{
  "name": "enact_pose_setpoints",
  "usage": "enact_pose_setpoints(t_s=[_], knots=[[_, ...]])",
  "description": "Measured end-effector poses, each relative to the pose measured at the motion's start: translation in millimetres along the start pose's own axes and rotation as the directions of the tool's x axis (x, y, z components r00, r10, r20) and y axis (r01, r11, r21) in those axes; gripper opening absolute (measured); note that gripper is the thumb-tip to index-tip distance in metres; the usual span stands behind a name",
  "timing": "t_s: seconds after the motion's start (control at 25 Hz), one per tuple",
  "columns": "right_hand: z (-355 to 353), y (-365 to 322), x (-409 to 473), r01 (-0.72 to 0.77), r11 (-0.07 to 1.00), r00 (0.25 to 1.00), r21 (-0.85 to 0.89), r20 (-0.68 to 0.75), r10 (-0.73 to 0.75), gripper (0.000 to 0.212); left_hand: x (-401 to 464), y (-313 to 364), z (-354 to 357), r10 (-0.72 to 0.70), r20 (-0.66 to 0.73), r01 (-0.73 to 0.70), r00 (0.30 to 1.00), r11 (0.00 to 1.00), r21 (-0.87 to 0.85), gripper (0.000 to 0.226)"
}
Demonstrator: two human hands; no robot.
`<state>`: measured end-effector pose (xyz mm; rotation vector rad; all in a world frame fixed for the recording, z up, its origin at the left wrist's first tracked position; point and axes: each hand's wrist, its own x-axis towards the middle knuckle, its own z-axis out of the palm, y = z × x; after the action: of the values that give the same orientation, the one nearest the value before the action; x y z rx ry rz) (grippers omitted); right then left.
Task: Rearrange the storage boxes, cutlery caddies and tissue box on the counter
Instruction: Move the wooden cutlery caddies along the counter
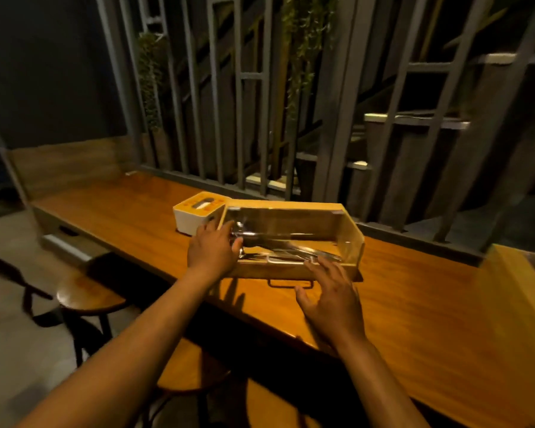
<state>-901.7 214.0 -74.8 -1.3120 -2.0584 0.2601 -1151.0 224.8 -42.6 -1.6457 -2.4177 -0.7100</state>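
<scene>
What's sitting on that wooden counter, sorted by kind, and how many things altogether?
Tissue box: 1
Cutlery box with clear sides: 1
Total: 2 on the counter
The cutlery inside is too blurred to count.

Dim, warm overhead light glares on the glossy orange-brown wooden surface (414, 304) — hard shadows, soft motion blur, bowed wide-angle edges.
</scene>
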Motion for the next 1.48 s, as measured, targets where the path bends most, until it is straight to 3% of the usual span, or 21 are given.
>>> enact_pose_setpoints(t_s=[0.12, 0.24, 0.48, 0.6, 0.72, 0.84, 1.0, 1.16, 1.28, 1.36, 1.48], knots=[[25.6, -5.7, 19.0, 0.016, 0.999, 0.996, -0.035, 0.088, -0.013, 0.056, 39.3, -18.1, 14.5, -0.104, 0.148, 0.119, 0.984, 0.988, -0.099, 0.047], [33.8, -3.3, 32.2, 0.051, 0.999, 0.990, -0.014, 0.134, -0.049, 0.056, 49.8, -18.4, 28.2, -0.121, 0.198, 0.167, 0.973, 0.958, -0.235, 0.044], [39.9, -1.4, 58.2, 0.099, 0.993, 0.992, 0.058, 0.070, -0.103, 0.054, 6.7, 2.0, 28.8, -0.182, 0.071, 0.192, 0.981, 0.969, -0.158, 0.048], [50.5, -18.2, 65.8, 0.128, 0.982, 0.989, 0.141, 0.059, -0.138, 0.061, -28.1, 9.6, 20.2, -0.098, 0.014, 0.098, 0.995, 0.965, -0.243, 0.038], [61.7, -35.9, 59.5, 0.115, 0.991, 0.985, 0.071, 0.124, -0.123, 0.071, -32.4, -0.6, 7.4, -0.102, -0.046, 0.075, 0.994, 0.916, -0.393, 0.026], [63.6, -33.1, 58.2, 0.082, 0.995, 0.992, -0.053, 0.096, -0.077, 0.073, 5.5, -19.3, 10.6, -0.199, -0.085, 0.155, 0.976, 0.919, -0.363, 0.032], [63.2, -32.4, 55.3, 0.070, 0.991, 0.994, -0.113, 0.092, -0.060, 0.063, 31.0, -24.1, 31.4, -0.119, 0.124, 0.164, 0.985, 0.869, -0.467, 0.053], [66.1, -33.3, 46.2, -0.008, 0.997, 1.000, -0.083, -0.003, 0.008, 0.058, 39.9, -30.5, 32.9, -0.108, 0.168, 0.176, 0.980, 0.865, -0.470, 0.062], [64.1, -26.9, 32.9, -0.062, 0.994, 0.993, -0.089, -0.103, 0.053, 0.057, 30.8, -24.9, 34.4, -0.108, 0.285, 0.265, 0.952, 0.756, -0.598, 0.068], [57.4, -22.2, 25.6, -0.096, 0.991, 0.990, -0.092, -0.113, 0.085, 0.058, 13.4, -15.9, 37.2, -0.087, 0.292, 0.273, 0.953, 0.669, -0.692, 0.066], [45.7, -12.4, 18.0, -0.111, 0.990, 0.986, -0.091, -0.132, 0.098, 0.059, -3.9, -2.7, 38.2, -0.048, 0.249, 0.220, 0.967, 0.645, -0.731, 0.058]])
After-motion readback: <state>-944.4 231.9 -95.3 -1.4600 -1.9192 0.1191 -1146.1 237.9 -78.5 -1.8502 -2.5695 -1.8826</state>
